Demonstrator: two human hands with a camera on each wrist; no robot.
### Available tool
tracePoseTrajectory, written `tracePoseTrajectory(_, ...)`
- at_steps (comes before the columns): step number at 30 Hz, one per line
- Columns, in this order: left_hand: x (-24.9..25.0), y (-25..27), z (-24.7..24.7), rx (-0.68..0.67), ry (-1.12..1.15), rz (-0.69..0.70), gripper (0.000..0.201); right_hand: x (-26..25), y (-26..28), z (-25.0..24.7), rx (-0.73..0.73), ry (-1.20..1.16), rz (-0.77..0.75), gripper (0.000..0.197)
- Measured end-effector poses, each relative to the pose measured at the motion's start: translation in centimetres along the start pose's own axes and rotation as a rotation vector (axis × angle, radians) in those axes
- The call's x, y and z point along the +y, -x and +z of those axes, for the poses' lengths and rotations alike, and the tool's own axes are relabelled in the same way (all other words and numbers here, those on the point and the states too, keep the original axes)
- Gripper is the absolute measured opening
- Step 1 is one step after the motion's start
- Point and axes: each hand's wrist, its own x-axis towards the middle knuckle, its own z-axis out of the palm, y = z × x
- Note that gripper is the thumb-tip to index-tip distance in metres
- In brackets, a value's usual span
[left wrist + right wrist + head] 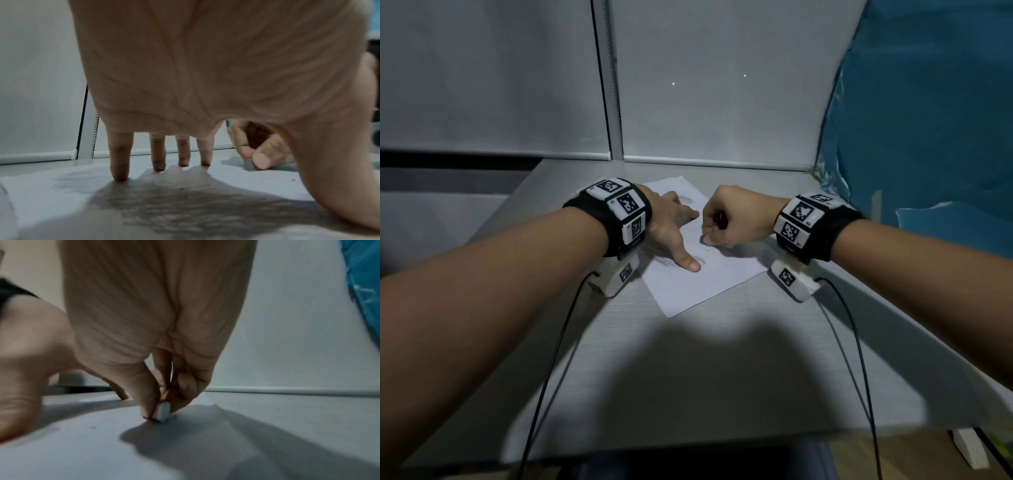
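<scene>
A white sheet of paper [695,284] with grey pencil smudges [185,211] lies on the grey desk. My left hand [674,226] presses on the sheet's left part with straight, spread fingers [120,162] and the thumb stretched toward me. My right hand [726,219] pinches a small white eraser [162,413] between thumb and fingertips, its lower end touching the paper just right of the left hand. In the left wrist view the eraser [249,165] shows as a grey block under the right thumb.
The grey desk [688,370] runs up to white roller blinds [705,85] at the back. A blue plastic sheet [928,120] hangs on the right. Black cables [859,359] trail from both wrist cameras toward the near edge.
</scene>
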Motion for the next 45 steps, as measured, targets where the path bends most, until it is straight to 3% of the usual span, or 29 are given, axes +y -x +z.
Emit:
tracePoseTrajectory(3,-0.2,0.1,-0.1,0.01,0.027,0.012,0.133,0.8,-0.9,-0.4,0.062,0.09,0.101,0.014)
tracePoseTrajectory(7,-1.4,0.7,-0.1,-0.056,0.207,0.158,0.146,0.9,-1.6,-1.1,0.127,0.068,0.121,0.011)
tracePoseTrajectory(11,-3.4,1.1,-0.4,0.036,0.369,0.19,0.125,0.5,-1.8,-1.1,0.097,-0.007,0.116,0.012)
tracePoseTrajectory(14,-4.1,0.8,-0.2,0.147,0.261,0.098,0.114,0.2,-1.8,-0.3,0.072,0.047,0.089,0.015)
tracePoseTrajectory(17,-4.0,-0.1,1.0,0.137,0.151,0.022,0.112,0.1,-1.6,-0.1,0.038,0.098,0.079,0.014)
tracePoseTrajectory(24,-4.1,-1.2,0.9,0.149,0.195,0.073,0.108,-1.1,-3.4,-0.7,0.125,0.008,0.006,0.011)
tracePoseTrajectory(29,-3.9,-1.4,0.5,0.104,0.182,0.044,0.103,-2.4,-4.8,0.3,0.067,-0.038,-0.054,0.008)
tracePoseTrajectory(34,-3.6,-1.5,0.3,0.047,0.128,-0.01,0.125,-2.4,-5.6,0.3,0.069,-0.004,0.008,0.011)
tracePoseTrajectory(40,-3.6,-1.5,0.5,0.02,0.151,-0.053,0.132,-3.0,-5.6,0.3,0.061,0.002,0.001,0.011)
tracePoseTrajectory(43,-3.6,-1.6,0.5,0.037,0.159,-0.056,0.126,-3.5,-4.8,0.6,-0.007,-0.041,-0.06,0.009)
tracePoseTrajectory(45,-3.4,-1.5,0.4,0.037,0.131,-0.045,0.119,-3.1,-4.8,0.6,0.029,-0.041,-0.063,0.01)
